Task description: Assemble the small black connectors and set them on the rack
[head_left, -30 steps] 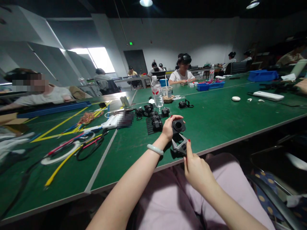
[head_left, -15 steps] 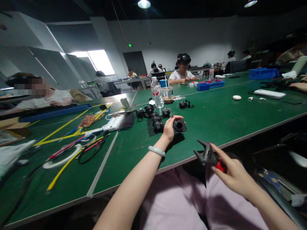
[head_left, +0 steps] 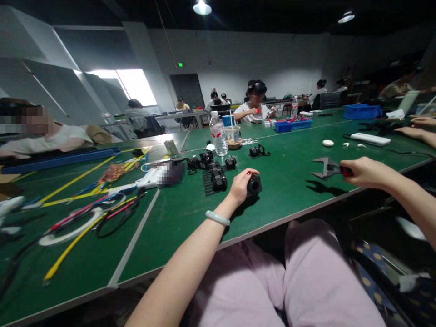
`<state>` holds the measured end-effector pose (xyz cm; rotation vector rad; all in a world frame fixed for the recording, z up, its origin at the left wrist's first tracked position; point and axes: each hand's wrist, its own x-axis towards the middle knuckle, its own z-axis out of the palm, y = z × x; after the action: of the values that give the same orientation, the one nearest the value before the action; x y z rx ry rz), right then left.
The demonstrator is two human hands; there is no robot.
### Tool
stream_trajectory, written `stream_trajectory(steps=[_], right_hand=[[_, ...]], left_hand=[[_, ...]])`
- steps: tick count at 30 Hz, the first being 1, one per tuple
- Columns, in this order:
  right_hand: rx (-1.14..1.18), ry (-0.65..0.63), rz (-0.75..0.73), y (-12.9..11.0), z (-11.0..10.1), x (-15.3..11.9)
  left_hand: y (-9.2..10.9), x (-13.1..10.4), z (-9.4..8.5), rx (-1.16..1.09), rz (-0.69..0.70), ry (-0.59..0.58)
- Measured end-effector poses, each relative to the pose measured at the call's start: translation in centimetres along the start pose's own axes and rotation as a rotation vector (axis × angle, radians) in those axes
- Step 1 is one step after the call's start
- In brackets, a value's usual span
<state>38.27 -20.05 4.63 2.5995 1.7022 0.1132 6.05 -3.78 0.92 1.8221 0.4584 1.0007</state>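
Observation:
My left hand (head_left: 241, 186) is wrapped round a black block-shaped part (head_left: 254, 185) with a round opening, close to the front of the green table (head_left: 289, 170). In my right hand (head_left: 364, 173) is an adjustable wrench (head_left: 329, 168), held by its red handle above the table, with its jaws pointing left. Black parts (head_left: 218, 176) stand in a cluster just beyond my left hand, on a ribbed black piece. Another black part with a strap (head_left: 259, 151) lies farther back.
A water bottle (head_left: 219, 136) and a cup with a straw (head_left: 233, 134) stand behind the black parts. Cables (head_left: 73, 222) spread over the left side. Blue trays (head_left: 284, 126), a white earbud case (head_left: 328, 143) and a white power bank (head_left: 370, 139) lie towards the right. Other people sit around.
My right hand has moved up and to the right with the wrench, from the table's front edge to above its surface. The block has turned slightly in my left hand.

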Motion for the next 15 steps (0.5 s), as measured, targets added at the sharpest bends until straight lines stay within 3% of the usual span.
stream_trajectory(steps=[5, 15], right_hand=[[0.008, 0.021, -0.027, 0.2, 1.1, 3.3], [0.007, -0.021, -0.109, 1.7, 5.6, 9.0]], left_hand=[[0.3, -0.2, -0.1, 0.185, 0.061, -0.018], [1.1, -0.5, 0.2, 0.546, 0.07, -0.12]])
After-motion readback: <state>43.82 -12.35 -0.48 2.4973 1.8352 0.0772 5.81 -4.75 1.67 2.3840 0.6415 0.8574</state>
